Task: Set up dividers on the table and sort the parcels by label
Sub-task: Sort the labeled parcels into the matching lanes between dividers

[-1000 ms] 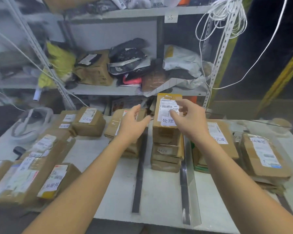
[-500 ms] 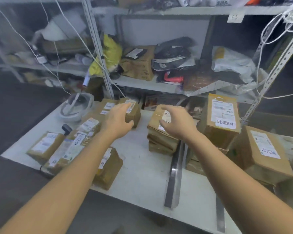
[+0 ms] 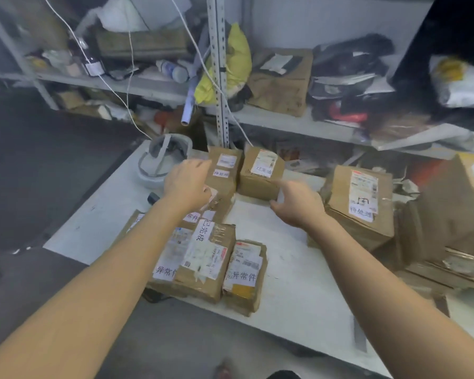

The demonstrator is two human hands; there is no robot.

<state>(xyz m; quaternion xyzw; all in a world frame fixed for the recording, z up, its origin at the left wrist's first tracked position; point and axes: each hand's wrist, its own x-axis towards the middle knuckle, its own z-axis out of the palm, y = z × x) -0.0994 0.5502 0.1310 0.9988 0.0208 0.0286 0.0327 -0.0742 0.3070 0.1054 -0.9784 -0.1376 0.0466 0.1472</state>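
Two bare hands are hovering over the white table [image 3: 285,269], both holding nothing. The left hand [image 3: 188,184] is lying with fingers stretched out against the left side of a tall brown cardboard parcel [image 3: 226,170]; contact is too blurred to tell. The right hand [image 3: 296,206] is sitting loosely open, index pointing at the near-right corner of a small brown labelled box [image 3: 260,173], just beside it. The grey metal shelf [image 3: 285,125] behind is carrying a yellow bag [image 3: 238,58] and a brown carton [image 3: 282,83].
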